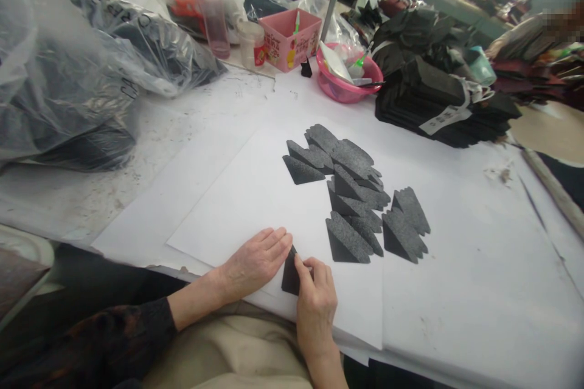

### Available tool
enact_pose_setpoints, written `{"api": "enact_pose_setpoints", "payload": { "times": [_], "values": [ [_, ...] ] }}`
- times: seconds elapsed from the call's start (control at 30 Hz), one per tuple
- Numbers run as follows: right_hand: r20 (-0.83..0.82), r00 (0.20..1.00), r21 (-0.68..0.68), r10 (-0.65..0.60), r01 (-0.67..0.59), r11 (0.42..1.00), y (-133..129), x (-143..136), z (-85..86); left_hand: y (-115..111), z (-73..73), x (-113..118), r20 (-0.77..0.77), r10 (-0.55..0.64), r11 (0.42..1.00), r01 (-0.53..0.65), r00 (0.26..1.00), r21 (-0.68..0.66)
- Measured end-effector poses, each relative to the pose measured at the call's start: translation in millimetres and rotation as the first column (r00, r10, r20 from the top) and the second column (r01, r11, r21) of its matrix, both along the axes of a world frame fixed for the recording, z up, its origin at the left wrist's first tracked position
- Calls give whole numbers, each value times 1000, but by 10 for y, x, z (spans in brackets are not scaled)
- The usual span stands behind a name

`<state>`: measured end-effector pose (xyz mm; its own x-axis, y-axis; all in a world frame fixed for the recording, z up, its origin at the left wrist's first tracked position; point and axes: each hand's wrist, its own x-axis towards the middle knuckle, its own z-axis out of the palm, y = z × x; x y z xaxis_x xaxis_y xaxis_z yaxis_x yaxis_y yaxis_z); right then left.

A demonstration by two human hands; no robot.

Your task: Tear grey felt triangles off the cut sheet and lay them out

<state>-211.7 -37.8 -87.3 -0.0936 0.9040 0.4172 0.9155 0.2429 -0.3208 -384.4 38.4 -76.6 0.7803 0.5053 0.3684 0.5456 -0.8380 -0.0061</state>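
A small black piece [290,275] lies on the white paper near the table's front edge, between my hands. My left hand [259,261] rests flat at its upper left, fingers stretched out side by side, the tips touching its top end. My right hand [316,292] is at its right side with thumb and index finger closed on its edge. Beyond them, several dark grey pieces with folded black corners [351,194] lie overlapping in a cluster, and a smaller group [406,225] sits to the right.
Clear plastic bags [59,85] cover the left side. At the back stand a pink bottle [212,6], a jar [250,42], a pink box [289,42] and a pink bowl [347,88]. Black stacks [429,97] lie back right. Other people work beyond the table.
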Motion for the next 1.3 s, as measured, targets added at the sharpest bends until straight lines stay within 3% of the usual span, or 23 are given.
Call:
{"api": "enact_pose_setpoints", "payload": {
  "times": [0.33,0.63,0.9,1.1,1.3],
  "values": [
    [12,1000,-56,-5,6,998,38,-42,2,62,-2,-46,63,-101,995,102,993,-16],
    [-70,998,-7,-5,4,1000,-37,98,73,36,47,-92,9,-43,998,44,999,-34],
    [-59,998,-51,17,-20,999,-82,84,85,-12,38,-61,-2,-17,999,17,1000,-35],
    [-13,1000,-73,-7,6,997,-98,77,64,7,51,-17,34,-134,991,135,990,-26],
    [-93,995,-76,-26,19,997,-164,135,98,-23,111,8,20,-97,994,98,995,-57]
  ]
}}
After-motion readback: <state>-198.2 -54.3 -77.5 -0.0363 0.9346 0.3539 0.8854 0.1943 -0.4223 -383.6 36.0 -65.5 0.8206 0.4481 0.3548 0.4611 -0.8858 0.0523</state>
